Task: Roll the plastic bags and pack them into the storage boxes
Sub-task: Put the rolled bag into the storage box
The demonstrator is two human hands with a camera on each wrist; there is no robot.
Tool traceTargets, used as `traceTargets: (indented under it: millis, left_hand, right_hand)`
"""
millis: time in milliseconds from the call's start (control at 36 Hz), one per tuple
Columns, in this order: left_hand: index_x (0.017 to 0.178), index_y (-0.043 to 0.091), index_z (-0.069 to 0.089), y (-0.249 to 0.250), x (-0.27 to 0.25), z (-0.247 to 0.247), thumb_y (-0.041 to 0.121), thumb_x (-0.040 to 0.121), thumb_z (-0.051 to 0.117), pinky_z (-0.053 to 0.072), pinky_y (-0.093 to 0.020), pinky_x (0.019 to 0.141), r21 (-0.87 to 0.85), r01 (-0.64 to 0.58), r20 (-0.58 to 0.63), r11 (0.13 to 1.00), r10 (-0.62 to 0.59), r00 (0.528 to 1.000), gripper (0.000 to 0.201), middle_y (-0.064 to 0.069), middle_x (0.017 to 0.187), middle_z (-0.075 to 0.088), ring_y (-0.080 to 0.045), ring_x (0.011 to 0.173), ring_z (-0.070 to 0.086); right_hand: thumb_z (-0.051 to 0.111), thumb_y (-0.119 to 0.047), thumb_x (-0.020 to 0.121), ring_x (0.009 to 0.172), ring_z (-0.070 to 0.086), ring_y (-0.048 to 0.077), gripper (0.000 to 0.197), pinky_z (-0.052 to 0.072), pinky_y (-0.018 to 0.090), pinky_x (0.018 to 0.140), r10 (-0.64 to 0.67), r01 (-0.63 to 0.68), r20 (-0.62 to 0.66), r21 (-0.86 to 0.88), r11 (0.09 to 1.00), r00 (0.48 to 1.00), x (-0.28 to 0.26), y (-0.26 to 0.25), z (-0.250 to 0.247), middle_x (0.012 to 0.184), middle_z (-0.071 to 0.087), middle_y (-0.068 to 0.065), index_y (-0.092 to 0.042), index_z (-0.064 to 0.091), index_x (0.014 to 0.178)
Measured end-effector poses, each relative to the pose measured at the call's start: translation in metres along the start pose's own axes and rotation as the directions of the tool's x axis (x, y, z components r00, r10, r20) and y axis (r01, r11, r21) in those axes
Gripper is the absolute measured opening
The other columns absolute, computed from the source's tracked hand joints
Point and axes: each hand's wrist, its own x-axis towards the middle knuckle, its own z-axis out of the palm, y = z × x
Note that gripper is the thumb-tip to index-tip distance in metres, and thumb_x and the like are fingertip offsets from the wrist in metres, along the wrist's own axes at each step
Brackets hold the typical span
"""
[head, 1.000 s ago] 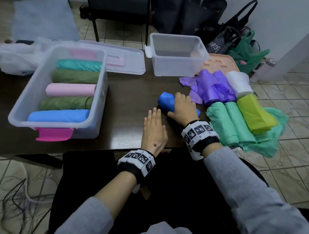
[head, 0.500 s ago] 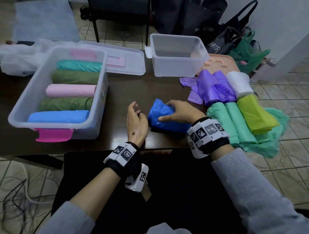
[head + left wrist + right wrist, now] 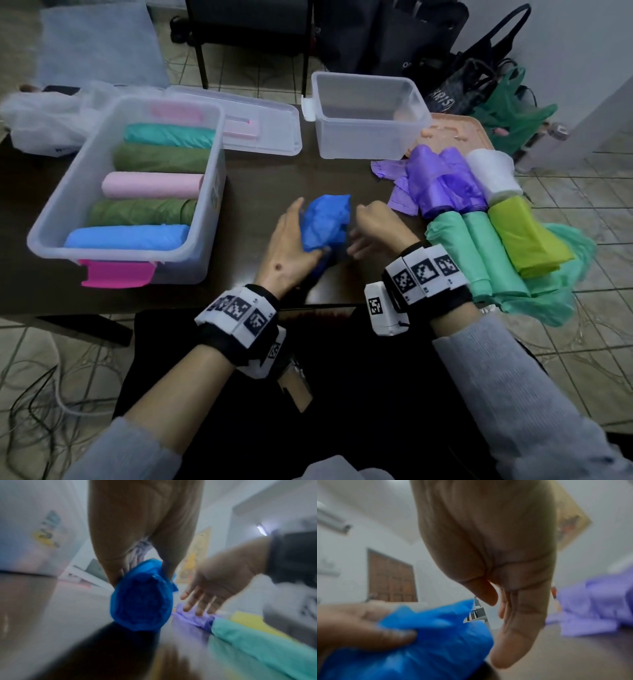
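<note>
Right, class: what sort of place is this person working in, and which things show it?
Probably a room in a home, not a workshop: a dark wooden table on a tiled floor, shopping bags heaped by the wall, and a framed picture hanging on the wall.

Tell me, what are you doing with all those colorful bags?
A person is rolling plastic bags and packing them into boxes. Right now the left hand grips a dark blue bag roll just above the table, while the right hand is open beside it, holding nothing. The big box on the left already holds five rolls. The small box looks empty. More purple, green, yellow and white bags wait on the right.
</note>
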Motion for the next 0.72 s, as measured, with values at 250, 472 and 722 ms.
traceTargets:
  millis: [250,472,722]
  left_hand:
    - [0.126,0.007,0.050,0.001,0.032,-0.029,0.015,0.097,0.041,0.031,-0.025,0.089,-0.145,0.299,-0.303,0.943,-0.330,0.894,0.031,-0.014,0.129,0.055,-0.031,0.120,0.049]
    - [0.132,0.011,0.046,0.020,0.025,-0.023,0.011,0.089,0.053,0.025,-0.034,0.104,0.329,0.000,-0.419,0.944,0.146,0.896,0.044,-0.010,0.138,0.042,-0.029,0.128,0.036]
    - [0.141,0.017,0.039,-0.004,0.059,-0.012,0.034,0.096,0.048,0.021,-0.042,0.113,0.560,0.033,0.238,0.828,-0.199,0.951,0.049,-0.011,0.152,0.023,-0.032,0.140,0.018]
  right_hand:
    - [0.051,0.000,0.079,0.114,0.045,0.022,0.035,0.035,0.033,0.086,-0.661,0.626,0.308,-0.713,0.316,0.684,0.000,0.009,-0.002,0.119,0.051,0.001,-0.020,0.060,0.106]
    - [0.056,-0.014,0.082,0.119,0.036,0.022,0.059,0.031,0.033,0.087,-0.582,0.580,0.443,-0.812,0.062,0.682,-0.007,0.005,0.009,0.128,0.041,-0.001,-0.035,0.044,0.136]
    - [0.066,-0.021,0.072,0.114,0.043,0.025,0.047,0.031,0.031,0.090,-0.524,0.612,0.471,-0.781,0.126,0.709,-0.009,0.007,0.011,0.117,0.052,0.005,-0.016,0.050,0.116]
